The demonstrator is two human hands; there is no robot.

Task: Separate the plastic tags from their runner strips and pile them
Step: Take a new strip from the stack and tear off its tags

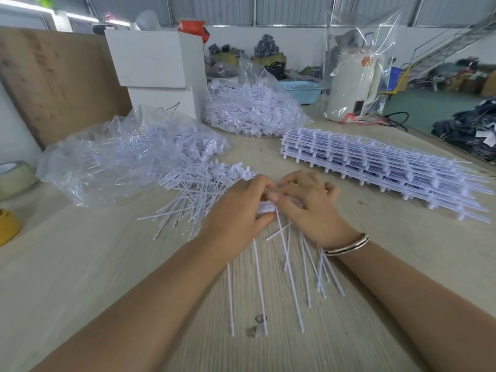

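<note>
Centre of frame: left hand (239,208) and right hand (308,205) meet thumb to thumb, both pinching one small bunch of white plastic tags (265,208) at its head end. The tags' long tails (290,267) fan down toward the bottom edge and lie on the wooden table (107,264). Likely reason for the close grip: with the fingers bunched at the joint, a short twist should snap the heads off the runner. Whether a runner is in the grip is hidden by the fingers.

Just left of the hands, a loose pile of freed tags (193,191) sits within easy reach for dropping. Right of centre, a neat stack of uncut runner strips (375,165) waits, so plenty of work remains. Upper left and upper centre: two clear plastic bags (112,151) of tags (249,108).
</note>
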